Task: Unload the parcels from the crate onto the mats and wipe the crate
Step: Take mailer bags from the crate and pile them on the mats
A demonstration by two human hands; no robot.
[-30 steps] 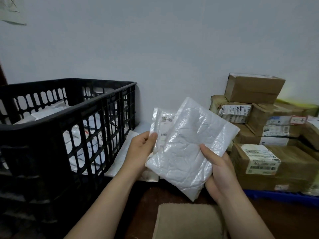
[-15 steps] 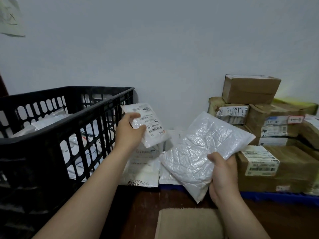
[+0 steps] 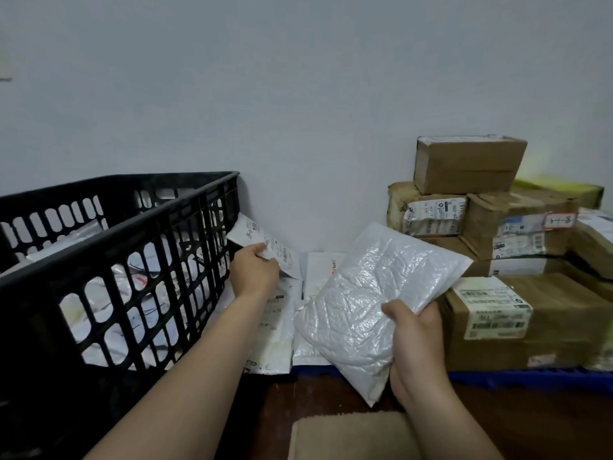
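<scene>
Parcels in crinkled white plastic wrap fill both hands. The left hand [image 3: 253,272] pinches a small white plastic parcel with a printed shipping label [image 3: 269,245] between thumb and fingers, holding it tilted just beside the right end wall of the black slotted plastic crate [image 3: 132,234]. To the left of that hand, more white parcels [image 3: 109,313] show through the crate's slots. The right hand [image 3: 414,340] grips the lower right edge of a large white bubble-padded mailer bag [image 3: 365,293], thumb on top and fingers curled behind, with the bag slanting up and away from the palm. Beneath and between the two hands, flat white mailer envelopes [image 3: 282,330] lie side by side near the wall. To the right of the right hand stands a stack of brown cardboard boxes with labels [image 3: 530,313] on a blue mat [image 3: 517,377], whose edge shows under them. Nearer than the right wrist lies a beige fabric mat [image 3: 348,436] on the dark brown floor [image 3: 318,393].
</scene>
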